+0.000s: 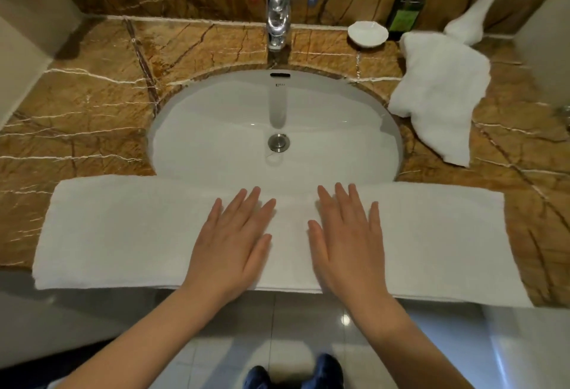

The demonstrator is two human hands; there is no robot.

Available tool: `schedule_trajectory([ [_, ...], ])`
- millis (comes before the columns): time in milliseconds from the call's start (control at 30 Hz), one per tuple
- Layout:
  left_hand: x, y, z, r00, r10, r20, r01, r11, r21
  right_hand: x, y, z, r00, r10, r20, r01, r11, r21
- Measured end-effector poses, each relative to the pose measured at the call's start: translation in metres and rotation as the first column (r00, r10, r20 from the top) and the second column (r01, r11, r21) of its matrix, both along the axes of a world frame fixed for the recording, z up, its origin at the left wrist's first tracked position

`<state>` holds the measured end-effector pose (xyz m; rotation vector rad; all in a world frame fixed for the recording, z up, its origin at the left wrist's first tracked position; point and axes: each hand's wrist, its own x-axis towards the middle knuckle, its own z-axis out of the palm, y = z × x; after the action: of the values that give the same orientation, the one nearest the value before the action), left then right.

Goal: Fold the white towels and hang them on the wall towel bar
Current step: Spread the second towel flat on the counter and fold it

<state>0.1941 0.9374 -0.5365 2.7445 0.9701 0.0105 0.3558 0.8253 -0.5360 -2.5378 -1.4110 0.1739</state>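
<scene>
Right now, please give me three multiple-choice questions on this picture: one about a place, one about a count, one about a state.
1. Where is the crumpled towel?
A. on the floor
B. on the counter, right of the sink
C. over the tap

2. How many hands touch the long towel?
A. none
B. one
C. two

3. How is the long towel?
A. flat, in a long strip
B. rolled up
C. hung on a bar

Answers:
1 B: it lies on the marble beside the basin.
2 C: the left hand and right hand both rest flat on it.
3 A: it lies flat along the counter's front edge.
</scene>
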Motion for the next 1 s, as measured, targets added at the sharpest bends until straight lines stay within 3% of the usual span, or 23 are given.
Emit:
schedule_trajectory([
  [200,0.009,-0.009,-0.014,0.997,-0.012,-0.077,0.016,0.998,0.056,0.039,-0.043,-0.016,0.998,-0.057,0.032,0.059,0.996,-0.068],
  [500,0.011,-0.012,0.001,0.978,-0.023,-0.21,0.025,1.0,0.005,0.038,-0.042,-0.012,0.998,-0.058,0.008,0.058,0.995,-0.085],
  [767,0.035,0.039,0.029,0.93,-0.306,-0.203,0.27,0.944,-0.187,0.034,-0.041,-0.007,0.997,-0.07,-0.032,0.064,0.987,-0.151],
  [900,0.053,0.069,0.029,0.923,-0.321,-0.214,0.266,0.931,-0.25,0.012,-0.044,0.0,0.948,-0.298,-0.112,0.295,0.954,-0.044],
  [1000,0.06,0.089,0.024,0.918,-0.318,-0.234,0.217,0.901,-0.375,-0.028,-0.05,0.008,0.763,-0.581,-0.282,0.633,0.76,0.147],
])
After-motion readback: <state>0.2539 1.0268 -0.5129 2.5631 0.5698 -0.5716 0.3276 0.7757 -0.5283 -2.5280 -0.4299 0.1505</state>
